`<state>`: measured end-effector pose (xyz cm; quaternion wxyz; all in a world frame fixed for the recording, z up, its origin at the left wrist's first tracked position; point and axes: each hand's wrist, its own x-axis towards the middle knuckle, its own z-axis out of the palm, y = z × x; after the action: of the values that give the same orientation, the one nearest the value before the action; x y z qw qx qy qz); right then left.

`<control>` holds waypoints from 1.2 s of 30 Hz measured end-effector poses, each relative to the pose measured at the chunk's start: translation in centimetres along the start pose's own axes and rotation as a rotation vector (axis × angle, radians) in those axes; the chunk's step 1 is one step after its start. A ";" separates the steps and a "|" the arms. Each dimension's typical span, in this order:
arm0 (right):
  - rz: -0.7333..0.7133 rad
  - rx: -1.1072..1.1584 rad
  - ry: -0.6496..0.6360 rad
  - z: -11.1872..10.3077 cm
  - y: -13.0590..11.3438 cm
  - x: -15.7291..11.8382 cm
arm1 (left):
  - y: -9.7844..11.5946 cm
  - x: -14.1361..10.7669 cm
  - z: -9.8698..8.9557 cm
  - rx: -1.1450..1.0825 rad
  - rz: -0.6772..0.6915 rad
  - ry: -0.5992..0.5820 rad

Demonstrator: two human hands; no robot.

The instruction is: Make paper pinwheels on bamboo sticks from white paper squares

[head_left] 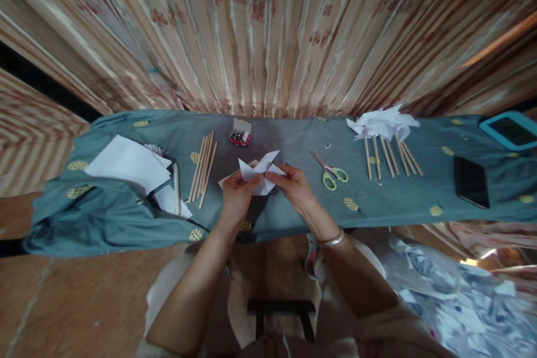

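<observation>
A folded white paper pinwheel [263,165] is held between both hands above the cloth-covered table. My left hand [238,193] grips its left side, thumb on top near the centre. On the other side my right hand [297,185] pinches the paper near its middle; any small item between the fingers is too tiny to make out. Beyond the pinwheel lies an open small box [240,133] of shiny metal pieces. Several wooden sticks [203,168] lie left of my hands. Scissors with green handles [331,174] rest to the right, blades pointing away.
White paper sheets [130,162] and a pale marker-like stick [176,187] lie at the left. Several finished pinwheels [384,123] on sticks are at the right, then a black phone [471,182] and a blue-framed tablet [509,130]. A bag of papers [470,302] stands lower right.
</observation>
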<state>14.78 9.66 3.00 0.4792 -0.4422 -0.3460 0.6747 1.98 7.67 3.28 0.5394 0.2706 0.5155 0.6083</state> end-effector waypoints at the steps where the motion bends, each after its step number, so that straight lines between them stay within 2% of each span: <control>1: 0.000 -0.004 -0.004 0.0 0.0 0.0 | 0.0 0.0 0.0 -0.003 -0.001 -0.001; 19: -0.008 0.001 0.021 0.1 0.0 0.0 | 0.5 -0.4 0.3 -0.001 -0.037 -0.017; 36: 0.048 0.067 -0.002 0.3 0.2 -0.1 | 0.2 -0.3 0.0 -0.014 -0.051 -0.036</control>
<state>14.46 9.53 2.94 0.4770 -0.4334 -0.3130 0.6976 1.97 7.45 3.47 0.5660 0.2646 0.5083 0.5927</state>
